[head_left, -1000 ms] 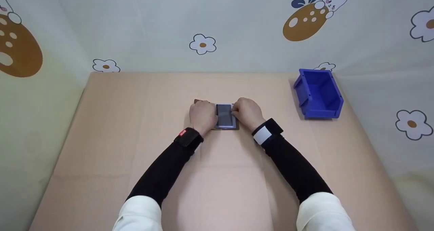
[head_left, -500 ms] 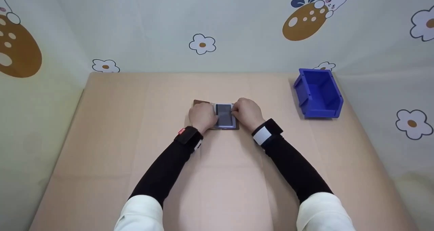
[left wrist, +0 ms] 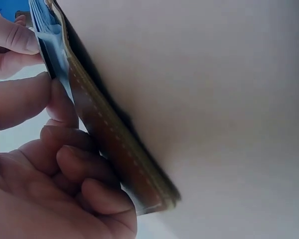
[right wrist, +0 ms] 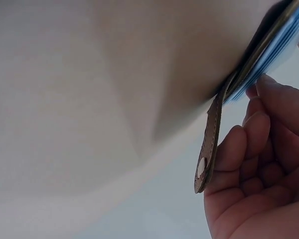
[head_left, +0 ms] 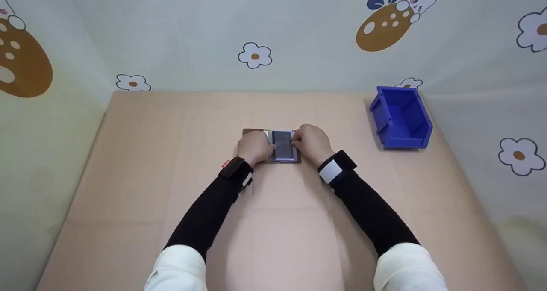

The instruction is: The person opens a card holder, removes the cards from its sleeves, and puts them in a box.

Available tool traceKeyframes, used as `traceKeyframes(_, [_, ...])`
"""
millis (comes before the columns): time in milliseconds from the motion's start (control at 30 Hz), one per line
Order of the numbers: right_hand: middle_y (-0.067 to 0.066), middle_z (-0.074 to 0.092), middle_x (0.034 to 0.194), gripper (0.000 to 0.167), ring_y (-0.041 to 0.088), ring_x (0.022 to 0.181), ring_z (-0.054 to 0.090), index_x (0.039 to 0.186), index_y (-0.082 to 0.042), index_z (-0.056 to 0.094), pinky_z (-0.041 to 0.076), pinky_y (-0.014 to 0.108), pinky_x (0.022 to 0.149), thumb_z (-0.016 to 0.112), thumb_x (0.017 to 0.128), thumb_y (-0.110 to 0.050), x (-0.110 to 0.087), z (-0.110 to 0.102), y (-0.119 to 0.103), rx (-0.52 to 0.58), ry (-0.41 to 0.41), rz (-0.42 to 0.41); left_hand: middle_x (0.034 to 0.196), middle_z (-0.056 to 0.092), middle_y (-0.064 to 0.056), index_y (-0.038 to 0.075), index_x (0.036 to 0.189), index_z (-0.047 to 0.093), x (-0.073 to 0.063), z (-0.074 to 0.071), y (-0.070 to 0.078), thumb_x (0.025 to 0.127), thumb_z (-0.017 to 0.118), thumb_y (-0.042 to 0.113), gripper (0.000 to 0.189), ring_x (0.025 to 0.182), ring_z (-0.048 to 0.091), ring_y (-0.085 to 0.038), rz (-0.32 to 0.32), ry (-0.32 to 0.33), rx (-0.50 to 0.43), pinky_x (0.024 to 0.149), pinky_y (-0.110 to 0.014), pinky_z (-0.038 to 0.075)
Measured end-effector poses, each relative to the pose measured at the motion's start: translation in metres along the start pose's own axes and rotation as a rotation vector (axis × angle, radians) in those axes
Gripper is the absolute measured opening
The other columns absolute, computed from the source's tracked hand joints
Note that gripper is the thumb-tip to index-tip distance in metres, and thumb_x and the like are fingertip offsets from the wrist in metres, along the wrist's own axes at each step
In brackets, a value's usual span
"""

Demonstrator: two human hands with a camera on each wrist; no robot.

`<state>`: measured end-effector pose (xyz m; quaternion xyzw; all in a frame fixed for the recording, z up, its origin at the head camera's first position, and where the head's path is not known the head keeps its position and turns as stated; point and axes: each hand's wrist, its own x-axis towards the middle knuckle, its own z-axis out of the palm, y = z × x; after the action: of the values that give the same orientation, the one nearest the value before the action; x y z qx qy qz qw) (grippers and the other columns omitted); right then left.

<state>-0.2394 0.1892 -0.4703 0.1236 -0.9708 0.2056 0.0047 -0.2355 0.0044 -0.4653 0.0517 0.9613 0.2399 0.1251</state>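
An open brown leather card holder point(head_left: 253, 131) lies on the table between both hands, with a stack of clear sleeves point(head_left: 295, 156) on its right half. The uppermost sleeve shows a dark grey panel point(head_left: 282, 145). At the sleeves' left edge, my left hand point(head_left: 255, 147) pinches with thumb and forefinger, its other fingers curled beside the stitched brown cover point(left wrist: 104, 124). On the opposite side my right hand point(head_left: 313, 142) pinches the sleeves' edge between thumb and forefinger. A strap with a snap button point(right wrist: 209, 144) sticks out by the right fingers.
A blue plastic bin point(head_left: 401, 120) stands at the back right of the beige-covered table point(head_left: 171, 175). Behind and at the sides hangs a pale curtain point(head_left: 205, 26) printed with flowers and rabbits.
My left hand has lowered slightly toward me and turned, and more of the cover's left part shows above it. The right hand stays almost in place at the sleeves' edge.
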Motion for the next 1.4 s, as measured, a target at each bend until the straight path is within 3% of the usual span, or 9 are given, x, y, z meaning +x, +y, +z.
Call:
traceKeyframes(333, [0.007,0.07,0.09,0.007,0.027,0.087,0.067,0.09,-0.008,0.08,0.052,0.04,0.081,0.077,0.084,-0.009,0.001,0.0,-0.001,0.008,-0.005,0.019,0.09,0.068,-0.007,0.007,0.083,0.069,0.001,0.0,-0.002,0.091,0.064,0.032,0.026,0.075,0.059,-0.023,-0.015,-0.018,-0.036,0.069,-0.039,0.049])
traceKeyframes(600, [0.007,0.07,0.089,0.006,0.027,0.086,0.067,0.089,-0.007,0.079,0.052,0.04,0.08,0.078,0.083,-0.01,0.003,0.0,-0.004,-0.008,-0.002,0.006,0.086,0.066,-0.007,0.006,0.082,0.068,0.0,-0.004,-0.004,0.091,0.065,0.028,0.024,0.07,0.058,-0.021,-0.007,-0.02,-0.081,0.06,-0.032,0.043])
traceKeyframes(733, [0.007,0.07,0.088,0.005,0.026,0.086,0.067,0.088,-0.007,0.079,0.052,0.039,0.079,0.078,0.083,-0.009,0.003,0.0,-0.004,-0.008,-0.002,0.001,0.087,0.067,-0.008,0.006,0.083,0.068,-0.001,-0.005,-0.007,0.091,0.065,0.026,0.023,0.071,0.059,-0.022,-0.007,-0.017,-0.11,0.063,-0.034,0.046])
traceKeyframes(867, [0.007,0.07,0.087,0.005,0.025,0.086,0.067,0.087,-0.007,0.08,0.052,0.039,0.079,0.077,0.083,-0.009,0.002,0.001,-0.003,-0.001,0.005,-0.011,0.071,0.058,-0.002,0.011,0.066,0.059,-0.001,-0.008,-0.015,0.091,0.065,0.026,0.03,0.064,0.053,-0.02,0.027,-0.012,-0.1,0.062,-0.035,0.045])
traceKeyframes(1033, [0.006,0.071,0.088,0.005,0.026,0.087,0.067,0.088,-0.008,0.08,0.052,0.04,0.08,0.077,0.083,-0.009,0.001,0.001,-0.002,-0.006,0.017,-0.021,0.048,0.032,0.006,0.016,0.049,0.039,-0.002,-0.014,-0.028,0.094,0.062,0.023,0.051,0.047,0.035,-0.013,0.057,-0.054,-0.116,0.054,-0.029,0.031])
traceKeyframes(1400, [0.006,0.069,0.088,0.005,0.025,0.086,0.066,0.088,-0.008,0.079,0.051,0.039,0.079,0.076,0.086,-0.011,-0.001,0.002,-0.001,-0.027,0.011,-0.011,0.047,0.031,0.007,0.017,0.049,0.037,-0.003,-0.025,-0.05,0.093,0.062,0.02,0.051,0.043,0.031,-0.009,0.071,-0.104,-0.239,0.052,-0.027,0.029])
